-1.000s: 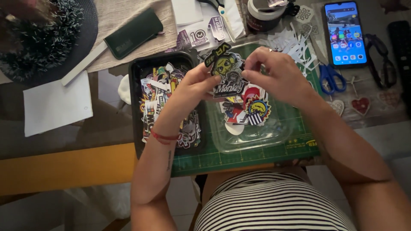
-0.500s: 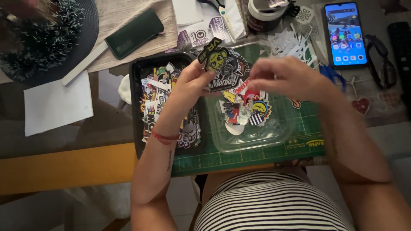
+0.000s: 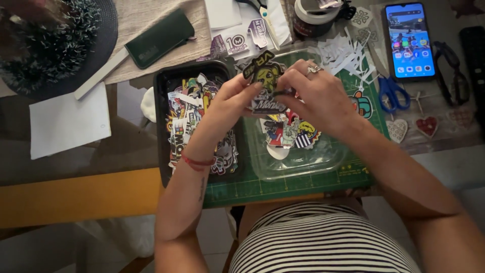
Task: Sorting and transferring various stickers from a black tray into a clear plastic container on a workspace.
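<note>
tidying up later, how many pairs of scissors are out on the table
3: blue-handled scissors right of the green cutting mat, dark-handled scissors right of the phone, and another pair at the top edge, partly cut off. Others may be hidden.

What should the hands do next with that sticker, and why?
Probably peel the backing a little further: both the left hand and the right hand pinch the green-faced sticker above the clear tray, fingertips meeting at its edge.

The hands (image 3: 283, 96) hide the lower part of the yellow sticker (image 3: 263, 73); the black remote (image 3: 474, 55) is cut by the right edge.
</note>
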